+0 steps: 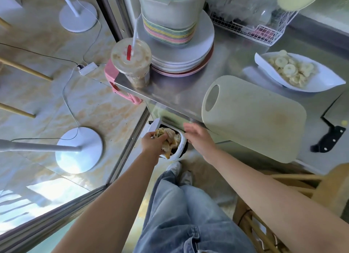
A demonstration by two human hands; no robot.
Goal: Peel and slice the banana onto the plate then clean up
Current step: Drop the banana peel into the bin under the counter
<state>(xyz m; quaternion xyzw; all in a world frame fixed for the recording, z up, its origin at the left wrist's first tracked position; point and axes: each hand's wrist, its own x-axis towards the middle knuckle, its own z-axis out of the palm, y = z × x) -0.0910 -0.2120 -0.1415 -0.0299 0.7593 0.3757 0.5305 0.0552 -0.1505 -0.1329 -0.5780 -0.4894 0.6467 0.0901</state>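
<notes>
Both bare forearms reached forward and down, side by side above the legs. The left grip (153, 142) was knuckles-up, fingers curled round the banana peel (171, 139). The right grip (198, 136) was flat, fingers straight, holding nothing.

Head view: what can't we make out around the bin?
- Trash bin interior: head view, hidden by the banana peel and the left hand gripping it.
- Right hand fingertips: head view, motion-blurred; contact with the bin unclear.
- Knife blade: head view, runs off the right edge.
</notes>
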